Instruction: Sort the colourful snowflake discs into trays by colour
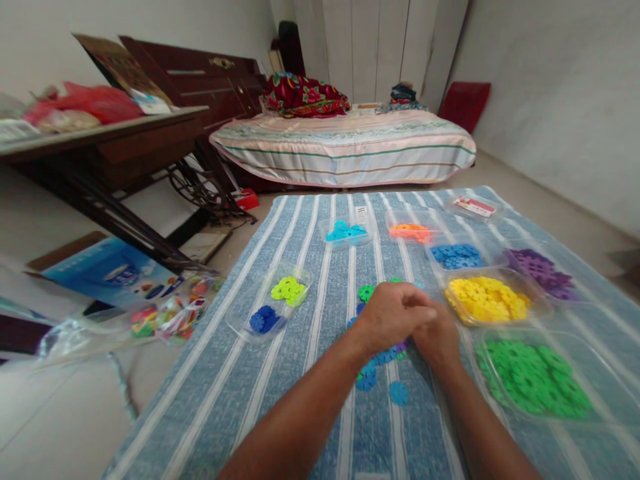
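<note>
Fingers of the left hand (393, 313) curl over the right hand (437, 337), both bunched together above loose plastic discs (383, 373) on the striped cloth (310, 220); whether they pinch a disc cannot be told. At left, a clear tray (270, 303) holds lime and blue discs. At right, trays of yellow discs (487, 299) and green discs (535, 377) keep colours apart, within easy reach.
</note>
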Demonstrator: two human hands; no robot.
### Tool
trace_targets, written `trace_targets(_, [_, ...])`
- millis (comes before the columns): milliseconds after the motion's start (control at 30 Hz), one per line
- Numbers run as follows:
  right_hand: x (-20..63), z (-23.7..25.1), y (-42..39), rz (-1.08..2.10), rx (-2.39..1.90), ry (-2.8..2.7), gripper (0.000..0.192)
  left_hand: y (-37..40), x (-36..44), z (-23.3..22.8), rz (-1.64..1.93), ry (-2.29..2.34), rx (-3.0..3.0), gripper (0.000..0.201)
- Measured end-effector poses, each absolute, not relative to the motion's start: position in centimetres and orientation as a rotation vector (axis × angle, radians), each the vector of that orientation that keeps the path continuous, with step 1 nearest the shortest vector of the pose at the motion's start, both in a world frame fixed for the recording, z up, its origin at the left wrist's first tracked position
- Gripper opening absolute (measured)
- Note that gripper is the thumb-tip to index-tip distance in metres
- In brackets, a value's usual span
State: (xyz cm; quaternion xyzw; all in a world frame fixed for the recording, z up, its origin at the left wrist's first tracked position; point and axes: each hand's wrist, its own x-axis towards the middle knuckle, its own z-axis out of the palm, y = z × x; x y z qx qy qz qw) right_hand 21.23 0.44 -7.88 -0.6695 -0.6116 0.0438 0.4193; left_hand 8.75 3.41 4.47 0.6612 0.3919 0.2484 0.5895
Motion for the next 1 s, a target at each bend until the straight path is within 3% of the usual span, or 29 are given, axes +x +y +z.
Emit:
trace_targets(200, [21.4,-7.9,0.8,0.111,-1.678,-1.583,0.021,2.8,-0.2,1.7,0.198,1.359,1.952,0.007])
trace_targets(400, [21.5,-7.8,0.7,0.105,-1.681,-1.579,0.022,-0.6,-2.0,0.8,-0.016,1.470,2.115,0.017])
trace_targets(667, [21.6,-8.0,0.7,0.102,-1.684,-1.579,0.023,-1.7,-1.7,0.4,0.069,1.482,1.946,0.008])
trace_targets(1000, [21.5,-7.8,0.8,0.102,-1.691,-1.576,0.020,-0.2,-3.7,0.8,0.512,1.467,1.393,0.011])
